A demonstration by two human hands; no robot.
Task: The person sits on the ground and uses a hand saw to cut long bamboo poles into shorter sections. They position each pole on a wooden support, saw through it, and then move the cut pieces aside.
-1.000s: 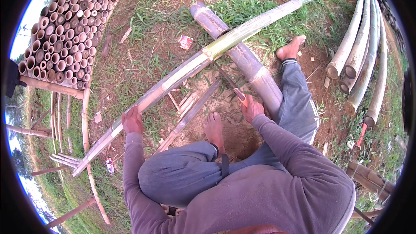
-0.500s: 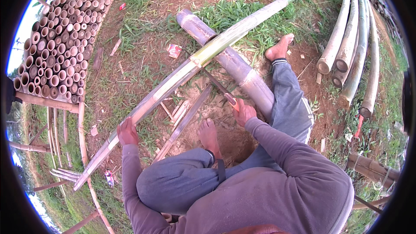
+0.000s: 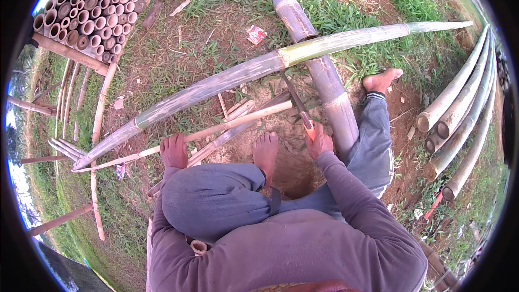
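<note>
My left hand (image 3: 174,151) is closed around a pale, narrow split bamboo strip (image 3: 238,123), which stretches from the far left to near the blade. My right hand (image 3: 320,139) grips the orange handle of a long, narrow, dark blade (image 3: 294,93); whether it is a knife or a saw I cannot tell. The blade points up and left, its tip just below a node of a long bamboo pole (image 3: 216,83). That pole rests across a thick bamboo log (image 3: 331,82) lying on the ground, and it is pale green right of the node.
Cut bamboo tubes (image 3: 97,13) are stacked at the upper left beside a bamboo frame (image 3: 99,108). Several long poles (image 3: 459,97) lie on the right. Offcuts (image 3: 238,109) lie by my bare foot (image 3: 265,151); a red-and-white wrapper (image 3: 255,35) sits on the grass.
My left hand has gone from the long pole to the split strip, which now lies apart from the pole. The whole view has shifted and turned. The blade remains in my right hand.
</note>
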